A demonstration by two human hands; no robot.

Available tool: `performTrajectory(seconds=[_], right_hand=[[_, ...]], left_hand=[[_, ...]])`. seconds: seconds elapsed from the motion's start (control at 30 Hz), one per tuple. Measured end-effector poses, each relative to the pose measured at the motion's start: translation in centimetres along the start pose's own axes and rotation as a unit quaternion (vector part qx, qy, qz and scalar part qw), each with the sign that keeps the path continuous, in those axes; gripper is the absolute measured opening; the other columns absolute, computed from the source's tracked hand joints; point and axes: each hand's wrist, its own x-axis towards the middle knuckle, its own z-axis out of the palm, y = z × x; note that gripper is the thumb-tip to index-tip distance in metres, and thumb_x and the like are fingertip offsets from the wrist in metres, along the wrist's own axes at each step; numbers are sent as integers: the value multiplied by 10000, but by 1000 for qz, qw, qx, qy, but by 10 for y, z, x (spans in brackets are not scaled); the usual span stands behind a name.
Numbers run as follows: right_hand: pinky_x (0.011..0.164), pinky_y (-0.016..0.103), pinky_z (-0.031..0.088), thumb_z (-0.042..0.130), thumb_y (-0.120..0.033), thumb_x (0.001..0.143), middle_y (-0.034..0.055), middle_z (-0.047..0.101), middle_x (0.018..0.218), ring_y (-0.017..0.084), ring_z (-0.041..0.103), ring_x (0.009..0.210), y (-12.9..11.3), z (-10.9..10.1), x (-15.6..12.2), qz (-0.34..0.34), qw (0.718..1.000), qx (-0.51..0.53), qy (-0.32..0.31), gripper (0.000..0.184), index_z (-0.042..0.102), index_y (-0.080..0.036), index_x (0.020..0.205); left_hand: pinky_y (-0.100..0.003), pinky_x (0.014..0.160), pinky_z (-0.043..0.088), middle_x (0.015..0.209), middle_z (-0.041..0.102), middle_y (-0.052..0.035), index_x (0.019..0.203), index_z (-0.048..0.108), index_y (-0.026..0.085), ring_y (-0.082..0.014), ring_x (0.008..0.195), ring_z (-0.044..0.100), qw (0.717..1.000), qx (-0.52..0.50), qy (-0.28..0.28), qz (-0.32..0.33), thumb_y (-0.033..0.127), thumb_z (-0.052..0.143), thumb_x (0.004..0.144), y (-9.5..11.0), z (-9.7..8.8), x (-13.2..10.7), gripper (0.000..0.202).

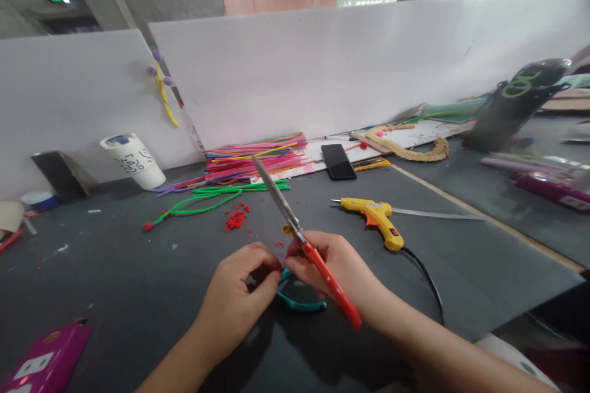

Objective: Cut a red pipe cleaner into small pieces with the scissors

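My right hand (329, 261) holds a pair of scissors (318, 258) with red handles, the closed-looking blades pointing up and away to the left. My left hand (244, 291) is closed in a pinch, its fingertips meeting those of my right hand. At that meeting point is a bent teal pipe cleaner (302, 305), its loose end curving below my right hand; the pinched part is mostly hidden. A small yellow piece (287, 229) shows beside the scissors' pivot. Red clippings (236, 220) lie on the dark table beyond my hands.
Green stems (203, 202) with a red tip and a pile of coloured pipe cleaners (253, 163) lie farther back. A phone (338, 161) is behind them to the right. A yellow glue gun (375, 215) trails a black cord at right. A white cup (133, 159) stands at left.
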Motion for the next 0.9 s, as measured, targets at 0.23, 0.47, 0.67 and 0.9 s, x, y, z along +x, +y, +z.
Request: performTrajectory(seconds=[0.23, 0.47, 0.67, 0.9], right_hand=[[442, 168, 259, 490, -123, 598, -58, 392, 554, 67, 326, 529, 8, 5, 3, -41, 998, -38, 2, 49, 457, -157, 588], [386, 146, 280, 486, -163, 683, -67, 422, 544, 41, 343, 423, -2, 1, -2, -7, 994, 87, -65, 26, 475, -170, 705], [372, 133, 284, 515, -144, 676, -59, 475, 555, 33, 355, 415, -1, 2, -2, -7, 991, 111, -68, 68, 488, -163, 734], [317, 127, 268, 461, -204, 739, -90, 407, 450, 36, 341, 342, 0, 2, 0, -1, 996, 83, -37, 58, 494, -180, 698]], left_hand=[[-243, 606, 430, 673, 596, -13, 653, 598, 186, -144, 622, 556, 999, 19, -33, 10, 93, 492, 706, 5, 1, -2, 150], [-230, 488, 425, 575, 571, -14, 718, 654, 153, -125, 513, 529, 943, -278, -86, -160, 235, 546, 745, 4, -3, 0, 138], [-181, 444, 406, 600, 600, -18, 719, 642, 115, -77, 468, 518, 878, -400, -105, -241, 208, 626, 712, -1, 2, 2, 95], [-181, 465, 411, 623, 623, -17, 737, 636, 123, -79, 493, 530, 880, -401, -109, -229, 128, 603, 695, -2, -2, 1, 54]])
